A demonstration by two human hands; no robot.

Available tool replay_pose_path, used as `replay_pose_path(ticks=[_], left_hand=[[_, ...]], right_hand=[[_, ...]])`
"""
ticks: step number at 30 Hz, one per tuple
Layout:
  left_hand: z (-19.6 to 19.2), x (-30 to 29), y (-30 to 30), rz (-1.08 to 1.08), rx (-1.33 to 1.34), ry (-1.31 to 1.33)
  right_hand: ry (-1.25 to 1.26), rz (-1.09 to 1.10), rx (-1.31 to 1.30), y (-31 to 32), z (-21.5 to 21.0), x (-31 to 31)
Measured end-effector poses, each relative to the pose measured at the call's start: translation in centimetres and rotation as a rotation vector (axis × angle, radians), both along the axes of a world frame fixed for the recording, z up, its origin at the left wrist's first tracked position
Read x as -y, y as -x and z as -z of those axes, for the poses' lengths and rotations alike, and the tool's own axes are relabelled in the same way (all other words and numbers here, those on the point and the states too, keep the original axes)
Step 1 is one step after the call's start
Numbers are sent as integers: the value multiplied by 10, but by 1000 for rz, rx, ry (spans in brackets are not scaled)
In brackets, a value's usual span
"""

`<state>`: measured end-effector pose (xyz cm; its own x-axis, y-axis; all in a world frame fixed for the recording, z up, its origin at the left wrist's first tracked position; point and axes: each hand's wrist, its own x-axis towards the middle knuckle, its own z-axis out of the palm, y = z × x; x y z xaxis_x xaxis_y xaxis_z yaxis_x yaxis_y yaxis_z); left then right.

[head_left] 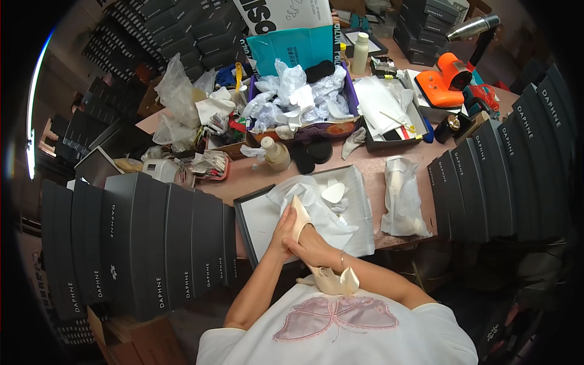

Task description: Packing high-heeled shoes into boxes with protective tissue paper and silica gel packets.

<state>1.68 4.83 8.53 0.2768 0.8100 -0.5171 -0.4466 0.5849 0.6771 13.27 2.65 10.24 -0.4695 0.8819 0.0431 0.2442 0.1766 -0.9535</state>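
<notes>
A cream pointed-toe shoe (300,213) lies between my two hands, close to my chest. Its toe points away from me, and its back part with a pale bow (348,282) rests near my shirt. My left hand (282,233) grips the shoe's left side near the toe. Across the shoe's middle lies my right hand (314,244), closed on it and hiding much of the upper. Beyond the toe is an open shoebox (366,243) with white tissue paper (316,187) and a white rounded insert (333,191) in it.
A tissue-wrapped bundle (403,198) lies right of the box. Dark shoebox stacks stand left (135,237) and right (480,188). Further back are a carton of crumpled paper (304,125), a cream bottle (275,154), black pads (319,151) and an orange tool (439,88).
</notes>
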Motion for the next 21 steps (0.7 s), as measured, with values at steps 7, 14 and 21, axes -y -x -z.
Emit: replay_pose_path(ticks=[7, 14, 21], left_hand=[[10, 16, 24, 43, 97, -72], [-6, 44, 2, -75, 488, 37], [23, 85, -17, -197, 490, 318]], right_hand=[[245, -78, -124, -41, 6, 11], [-330, 155, 760, -90, 73, -83], [-390, 216, 678, -104, 99, -95]])
